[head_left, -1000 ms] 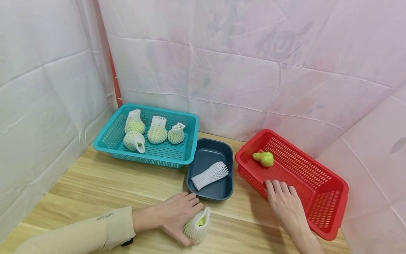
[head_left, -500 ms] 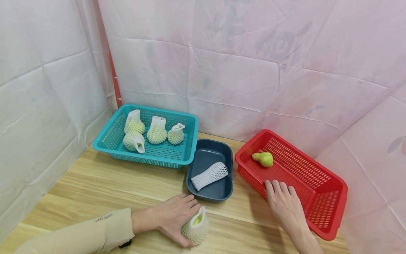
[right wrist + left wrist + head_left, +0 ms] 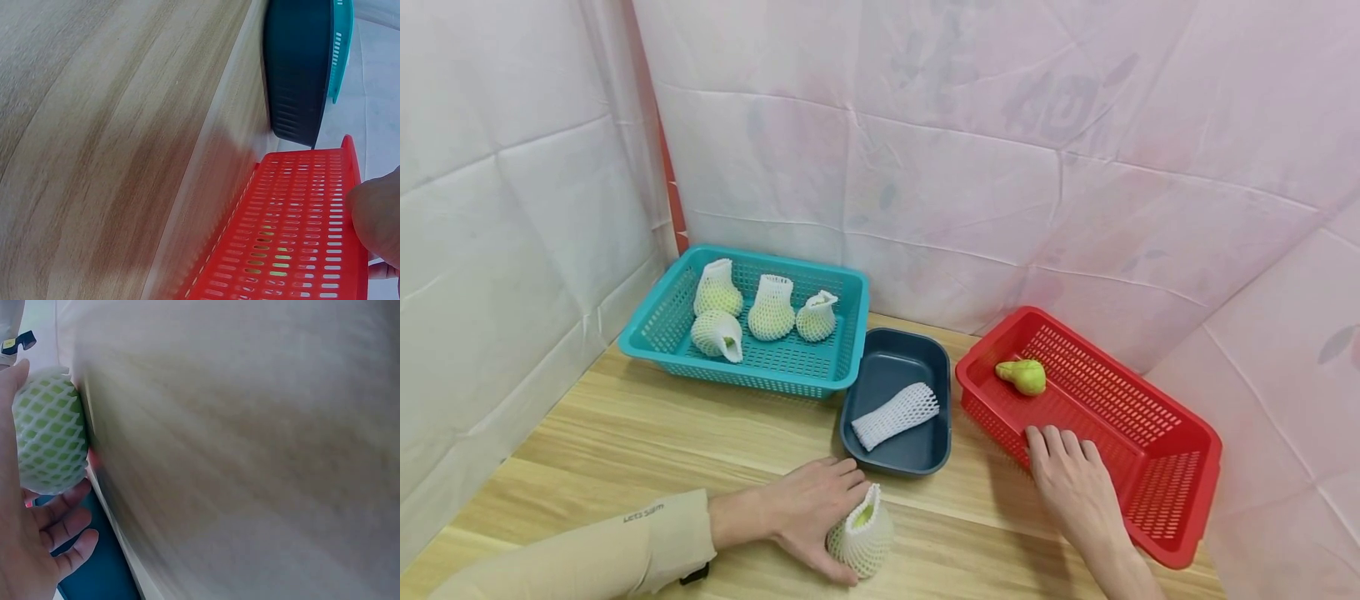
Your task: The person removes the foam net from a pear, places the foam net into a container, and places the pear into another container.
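1. Head: bright, even, diffuse light; table point(image 3: 700, 433) and cloth point(image 3: 947, 192) evenly lit, soft shadow beside red basket point(image 3: 1105, 385).
2. Left wrist: dimmer, hazy; broad streaky surface point(image 3: 250, 450) blurred.
3. Right wrist: table grain readable; soft shadow, reddish tint near red basket.

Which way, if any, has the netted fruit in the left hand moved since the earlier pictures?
Yes, slightly left: in the head view, the open top of the netted fruit has shifted that way against the dark blue tray.
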The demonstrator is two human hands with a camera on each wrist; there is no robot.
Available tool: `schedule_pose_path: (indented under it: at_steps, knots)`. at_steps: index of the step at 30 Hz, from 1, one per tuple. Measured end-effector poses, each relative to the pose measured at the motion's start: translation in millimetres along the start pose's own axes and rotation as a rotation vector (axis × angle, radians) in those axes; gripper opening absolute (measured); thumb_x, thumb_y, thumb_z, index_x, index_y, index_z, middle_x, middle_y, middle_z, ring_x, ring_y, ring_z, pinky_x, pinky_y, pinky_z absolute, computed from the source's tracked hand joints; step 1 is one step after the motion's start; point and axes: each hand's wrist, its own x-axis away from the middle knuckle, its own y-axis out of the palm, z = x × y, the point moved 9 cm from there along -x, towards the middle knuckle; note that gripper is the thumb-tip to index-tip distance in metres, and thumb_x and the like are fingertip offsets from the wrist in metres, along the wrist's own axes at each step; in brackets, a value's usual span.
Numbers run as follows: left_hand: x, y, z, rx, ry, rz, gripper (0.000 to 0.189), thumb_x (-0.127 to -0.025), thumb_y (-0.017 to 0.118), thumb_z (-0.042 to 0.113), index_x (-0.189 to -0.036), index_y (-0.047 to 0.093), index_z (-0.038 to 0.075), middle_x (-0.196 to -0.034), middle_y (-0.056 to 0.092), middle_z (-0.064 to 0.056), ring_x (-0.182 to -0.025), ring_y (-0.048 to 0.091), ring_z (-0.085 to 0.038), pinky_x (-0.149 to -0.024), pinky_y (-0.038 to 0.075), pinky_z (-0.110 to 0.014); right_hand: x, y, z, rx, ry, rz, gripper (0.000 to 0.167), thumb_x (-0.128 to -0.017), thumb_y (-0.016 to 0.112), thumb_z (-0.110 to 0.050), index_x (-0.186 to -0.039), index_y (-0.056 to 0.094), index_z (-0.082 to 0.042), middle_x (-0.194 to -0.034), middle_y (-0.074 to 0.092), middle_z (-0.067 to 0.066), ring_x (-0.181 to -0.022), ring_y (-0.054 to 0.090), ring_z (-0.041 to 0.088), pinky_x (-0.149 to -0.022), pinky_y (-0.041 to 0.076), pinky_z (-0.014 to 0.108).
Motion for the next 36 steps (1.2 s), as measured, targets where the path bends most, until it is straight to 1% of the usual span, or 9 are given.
schedule_pose_path:
  at_steps: [7, 10, 14, 16, 21, 23, 26, 30, 36]
  knots:
    - [2.6, -7.4, -6.5, -0.004, -0.003, 0.022, 0.101, -0.075, 0.045, 0.102, -0.130, 0.058, 0.018, -0.113, 0.062, 0.005, -0.105, 0.057, -0.010, -0.087, 0.050, -0.026, 0.5, 1, 0, -0.007, 0.005, 0.004, 0.036, -0.099, 0.038, -0.021, -0.110, 0.061, 0.006, -0.086, 0.054, 0.017, -0.075, 0.051, 0.035, -0.065, 0.041, 0.045]
    - [5.8, -11.8, -9.9, 0.015, -0.008, 0.028, 0.101, -0.077, 0.047, 0.100, -0.136, 0.056, 0.018, -0.118, 0.063, 0.005, -0.108, 0.056, -0.010, -0.090, 0.051, -0.027, 1.1, 1, 1, -0.017, 0.012, 0.008, 0.041, -0.107, 0.032, -0.023, -0.109, 0.061, 0.006, -0.086, 0.054, 0.017, -0.075, 0.051, 0.035, -0.065, 0.041, 0.046]
    - [11.5, -23.9, -14.4, 0.031, -0.002, 0.043, 0.099, -0.078, 0.052, 0.096, -0.141, 0.056, 0.019, -0.123, 0.065, 0.005, -0.110, 0.057, -0.010, -0.092, 0.052, -0.029, 1.7, 1, 2, -0.028, 0.018, 0.021, 0.053, -0.115, 0.020, -0.027, -0.108, 0.062, 0.005, -0.084, 0.055, 0.017, -0.074, 0.052, 0.036, -0.064, 0.041, 0.046]
    - [14.3, -31.6, -15.8, 0.000, 0.026, 0.060, 0.098, -0.077, 0.054, 0.096, -0.139, 0.057, 0.020, -0.121, 0.065, 0.005, -0.108, 0.057, -0.011, -0.091, 0.052, -0.030, 1.6, 0, 2, -0.031, 0.019, 0.028, 0.054, -0.116, 0.020, -0.028, -0.107, 0.061, 0.006, -0.084, 0.054, 0.017, -0.074, 0.052, 0.036, -0.064, 0.041, 0.046]
    - [20.7, -51.2, -20.7, -0.120, 0.120, 0.148, 0.099, -0.073, 0.053, 0.099, -0.131, 0.060, 0.019, -0.108, 0.064, 0.006, -0.098, 0.053, -0.011, -0.083, 0.044, -0.029, 1.2, 0, 3, -0.032, 0.020, 0.036, 0.058, -0.117, 0.017, -0.029, -0.107, 0.062, 0.006, -0.083, 0.054, 0.016, -0.073, 0.052, 0.036, -0.064, 0.041, 0.046]
    - [23.0, -59.0, -25.0, -0.146, 0.133, 0.181, 0.099, -0.072, 0.055, 0.100, -0.129, 0.062, 0.019, -0.106, 0.063, 0.006, -0.096, 0.052, -0.011, -0.081, 0.042, -0.028, 1.0, -1, 3, -0.032, 0.020, 0.037, 0.061, -0.117, 0.014, -0.030, -0.106, 0.062, 0.006, -0.083, 0.054, 0.016, -0.073, 0.052, 0.036, -0.063, 0.041, 0.046]
    - [25.9, -68.9, -33.1, -0.162, 0.130, 0.207, 0.099, -0.070, 0.059, 0.098, -0.128, 0.064, 0.018, -0.105, 0.063, 0.005, -0.095, 0.052, -0.013, -0.081, 0.042, -0.030, 0.4, -1, 3, -0.032, 0.019, 0.044, 0.063, -0.118, 0.012, -0.031, -0.106, 0.063, 0.006, -0.082, 0.054, 0.016, -0.073, 0.052, 0.036, -0.063, 0.041, 0.046]
    - [28.3, -78.2, -45.3, -0.217, 0.114, 0.224, 0.100, -0.069, 0.059, 0.099, -0.126, 0.066, 0.017, -0.106, 0.064, 0.003, -0.097, 0.054, -0.016, -0.084, 0.044, -0.032, -0.1, -2, 3, -0.038, 0.018, 0.050, 0.062, -0.118, 0.015, -0.030, -0.105, 0.063, 0.006, -0.082, 0.054, 0.016, -0.073, 0.051, 0.036, -0.063, 0.040, 0.046]
    - [29.9, -87.7, -67.6, -0.333, 0.049, 0.248, 0.097, -0.073, 0.054, 0.098, -0.122, 0.066, 0.014, -0.104, 0.064, -0.001, -0.094, 0.054, -0.020, -0.083, 0.044, -0.035, -0.5, -1, 4, -0.054, 0.024, 0.033, 0.063, -0.117, 0.014, -0.032, -0.105, 0.063, 0.005, -0.082, 0.055, 0.016, -0.073, 0.051, 0.035, -0.063, 0.040, 0.045]
